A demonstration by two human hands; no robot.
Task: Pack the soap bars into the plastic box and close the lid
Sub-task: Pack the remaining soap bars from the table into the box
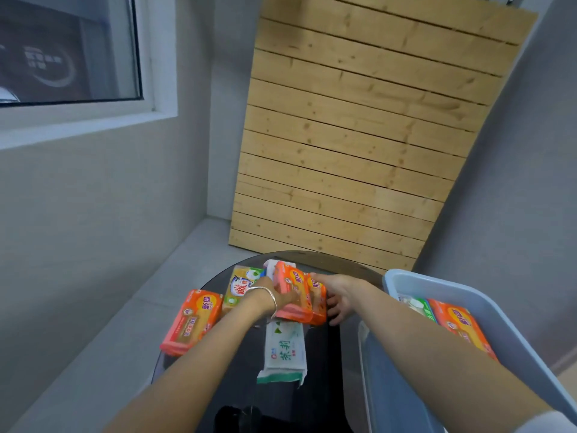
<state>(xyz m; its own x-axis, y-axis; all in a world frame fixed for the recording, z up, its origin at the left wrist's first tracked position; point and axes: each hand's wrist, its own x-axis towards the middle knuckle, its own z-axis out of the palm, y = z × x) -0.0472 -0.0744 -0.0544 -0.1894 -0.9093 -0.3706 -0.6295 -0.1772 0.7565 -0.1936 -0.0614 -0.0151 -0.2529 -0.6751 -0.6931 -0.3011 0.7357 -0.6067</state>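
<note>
I am partway through the packing. The plastic box (437, 284) sits at the right edge of the round dark table (321, 354), open on top. It already holds at least two bars, an orange packed bar (462, 326) and a green packed bar (420, 307) on its far side. How many lie below them I cannot tell.

My hands meet at the middle of the table on a pair of orange soap bars (301, 293) standing on edge, side by side. My right hand (342, 295) clamps the pair, with the thumb over the far end and the fingers (334, 314) curled round the near end. My left hand (282, 298), with a silver bangle (265, 295) on the wrist, presses the pair's left side. Its fingers are hidden behind the wrapper, so I cannot tell whether they curl or lie flat.

Loose bars are left on the table. An orange bar (190, 320) lies far left, a yellow bar (240, 287) just beside my left wrist, a white and green bar (284, 351) near me, and a white bar (271, 267) peeks out behind the pair.

I judge that the pair goes to the box next, then the four loose bars, then the lid. The lid is not on the box, and I cannot tell where it lies.
</note>
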